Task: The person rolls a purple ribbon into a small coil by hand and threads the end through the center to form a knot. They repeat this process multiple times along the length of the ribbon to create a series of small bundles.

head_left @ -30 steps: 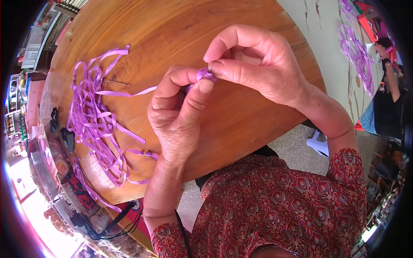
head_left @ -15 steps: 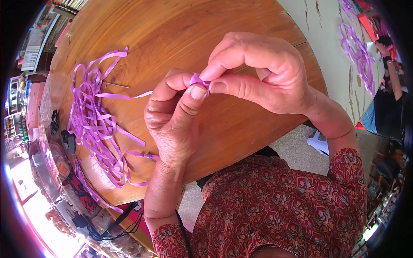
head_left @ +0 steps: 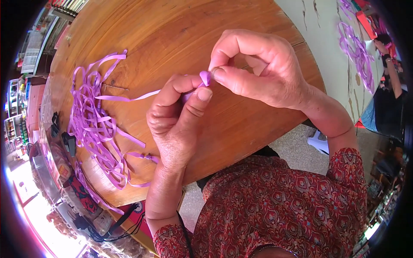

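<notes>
A purple ribbon (head_left: 205, 78) is pinched between my two hands above the wooden table, folded into a small loop or knot where they meet. My left hand (head_left: 178, 114) grips it between thumb and forefinger, with the other fingers curled in. At the loop's right side, the thumb and forefinger of my right hand (head_left: 262, 71) are pressed together on the ribbon's end. From behind my left hand a flat strand runs left to a tangled pile of purple ribbon (head_left: 92, 116). Several small knots show along the pile's strands.
Near the pile lies a thin metal pin-like piece (head_left: 115, 87) on the round wooden table (head_left: 180, 30). A pale table (head_left: 312, 38) with more purple ribbon (head_left: 357, 51) stands at the right, where another person's arm (head_left: 392, 73) shows. Bags and cables crowd the left edge.
My right fingertips have drawn slightly apart from my left ones, and the purple loop now stands up between them. My left hand has shifted a little to the right.
</notes>
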Demonstrator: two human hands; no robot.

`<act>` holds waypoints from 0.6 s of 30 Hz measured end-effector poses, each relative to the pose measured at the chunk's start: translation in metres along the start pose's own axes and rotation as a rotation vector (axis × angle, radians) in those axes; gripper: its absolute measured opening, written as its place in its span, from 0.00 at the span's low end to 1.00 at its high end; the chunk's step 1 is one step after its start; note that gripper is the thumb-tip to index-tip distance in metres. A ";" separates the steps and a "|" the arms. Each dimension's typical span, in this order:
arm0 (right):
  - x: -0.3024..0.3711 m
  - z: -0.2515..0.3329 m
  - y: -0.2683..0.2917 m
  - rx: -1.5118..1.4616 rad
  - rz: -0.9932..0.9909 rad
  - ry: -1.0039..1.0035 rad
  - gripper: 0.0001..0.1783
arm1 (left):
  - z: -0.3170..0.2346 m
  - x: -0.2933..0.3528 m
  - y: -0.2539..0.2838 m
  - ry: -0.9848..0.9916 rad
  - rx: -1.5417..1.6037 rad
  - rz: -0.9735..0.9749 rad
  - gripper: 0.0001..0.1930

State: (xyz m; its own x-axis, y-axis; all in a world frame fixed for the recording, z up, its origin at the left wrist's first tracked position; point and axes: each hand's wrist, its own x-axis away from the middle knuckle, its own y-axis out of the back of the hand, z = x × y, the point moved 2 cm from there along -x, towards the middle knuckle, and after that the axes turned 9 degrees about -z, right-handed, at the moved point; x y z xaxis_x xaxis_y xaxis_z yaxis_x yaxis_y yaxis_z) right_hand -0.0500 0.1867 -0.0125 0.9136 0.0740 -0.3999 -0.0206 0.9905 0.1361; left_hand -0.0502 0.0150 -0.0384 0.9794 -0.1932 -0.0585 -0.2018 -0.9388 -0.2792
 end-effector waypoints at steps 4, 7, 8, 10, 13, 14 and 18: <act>0.000 -0.001 0.000 -0.018 -0.017 -0.005 0.03 | -0.003 0.002 0.002 -0.010 0.010 -0.041 0.06; 0.000 0.001 0.000 -0.024 -0.024 -0.030 0.03 | -0.004 0.003 0.001 0.004 0.030 -0.044 0.06; 0.000 0.001 0.000 -0.022 -0.021 -0.062 0.02 | -0.004 0.004 0.001 0.014 0.045 -0.042 0.05; 0.001 0.001 0.001 -0.034 -0.026 -0.075 0.02 | -0.004 0.004 0.002 -0.003 0.062 -0.042 0.05; 0.001 0.003 0.002 -0.047 -0.029 -0.131 0.02 | -0.005 0.003 0.007 -0.051 0.043 -0.023 0.04; 0.001 0.003 0.002 -0.049 -0.028 -0.174 0.02 | -0.005 0.002 0.008 -0.083 0.007 -0.004 0.03; -0.001 0.001 0.001 -0.001 -0.004 -0.085 0.03 | -0.006 0.003 0.006 -0.076 0.007 -0.025 0.02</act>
State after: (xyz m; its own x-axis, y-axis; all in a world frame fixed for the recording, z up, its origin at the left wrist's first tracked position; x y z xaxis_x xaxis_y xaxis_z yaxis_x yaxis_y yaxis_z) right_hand -0.0499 0.1875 -0.0109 0.9447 0.0604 -0.3222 -0.0177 0.9908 0.1340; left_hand -0.0483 0.0069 -0.0341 0.9813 -0.1475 -0.1238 -0.1778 -0.9409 -0.2883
